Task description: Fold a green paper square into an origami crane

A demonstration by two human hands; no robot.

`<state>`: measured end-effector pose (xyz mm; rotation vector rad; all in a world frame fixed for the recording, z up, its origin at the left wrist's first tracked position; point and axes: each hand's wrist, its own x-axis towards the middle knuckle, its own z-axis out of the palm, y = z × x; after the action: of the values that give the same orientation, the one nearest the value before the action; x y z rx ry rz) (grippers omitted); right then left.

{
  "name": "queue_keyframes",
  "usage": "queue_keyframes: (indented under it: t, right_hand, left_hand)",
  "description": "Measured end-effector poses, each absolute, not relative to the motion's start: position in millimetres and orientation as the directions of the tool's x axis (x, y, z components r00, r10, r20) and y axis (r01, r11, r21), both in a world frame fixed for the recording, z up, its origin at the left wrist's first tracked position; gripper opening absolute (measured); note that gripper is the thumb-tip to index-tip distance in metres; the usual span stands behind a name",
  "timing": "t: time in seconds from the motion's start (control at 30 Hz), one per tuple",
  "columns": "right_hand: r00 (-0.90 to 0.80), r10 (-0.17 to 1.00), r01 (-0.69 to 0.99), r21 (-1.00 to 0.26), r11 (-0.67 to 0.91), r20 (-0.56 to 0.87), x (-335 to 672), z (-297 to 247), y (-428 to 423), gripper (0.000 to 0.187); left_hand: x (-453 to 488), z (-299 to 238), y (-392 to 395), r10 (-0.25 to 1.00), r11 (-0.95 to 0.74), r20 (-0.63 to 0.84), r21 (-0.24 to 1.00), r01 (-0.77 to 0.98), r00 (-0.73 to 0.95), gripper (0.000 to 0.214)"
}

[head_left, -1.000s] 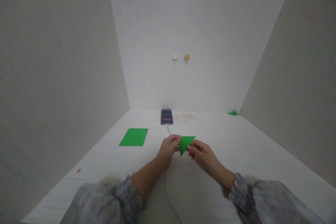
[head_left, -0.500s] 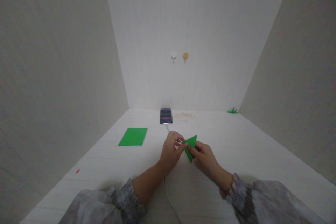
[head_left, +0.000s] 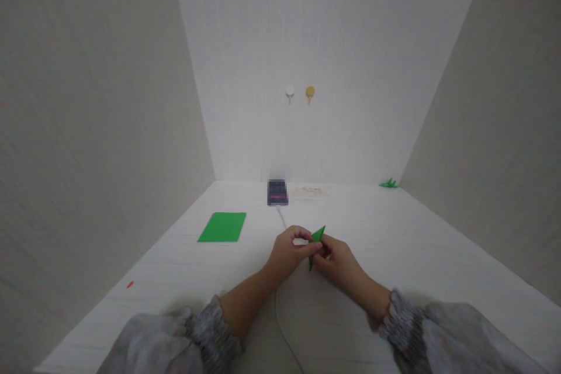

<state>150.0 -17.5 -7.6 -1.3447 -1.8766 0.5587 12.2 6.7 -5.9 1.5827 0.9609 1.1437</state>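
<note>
In the head view, the left hand [head_left: 293,250] and right hand [head_left: 340,256] both pinch a folded green paper [head_left: 318,235] over the desk [head_left: 407,257], right of a flat green sheet [head_left: 222,227]. Uneven finger pressure could skew the folds; hard squeezing might crumple the folded green paper.

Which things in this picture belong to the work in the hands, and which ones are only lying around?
In the work:
folded green paper, in the left hand and right hand
flat green sheet, probably: same colour, untouched

Apparently only there:
dark device with white cable
small green folded piece, far right
small red object
white hook and yellow hook, on the wall
</note>
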Motion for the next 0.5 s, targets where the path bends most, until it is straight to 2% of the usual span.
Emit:
queue_keyframes:
  t: [0.13, 0.33, 0.5]
  right_hand:
    - [-0.16, 0.941, 0.559, -0.759, 0.335, 0.298, 149.8, -4.2, -18.7, 0.016]
    - [-0.163, 0.946, 0.431, -0.842, 0.323, 0.279, 148.8, -1.3, -19.3, 0.015]
    - [-0.159, 0.947, 0.389, -0.864, 0.319, 0.278, 150.0, -6.7, -17.3, 0.018]
  left_hand:
    - [9.6, -6.7, 8.9, 0.934, -0.254, 0.238, 0.967, 0.03, 0.266, 0.023]
    - [7.8, -2.7, 6.2, 0.947, -0.078, 0.121, 0.986, -0.15, 0.296, 0.025]
    - [7.1, -1.4, 5.1, 0.95, -0.022, 0.087, 0.977, -0.214, 0.301, 0.023]
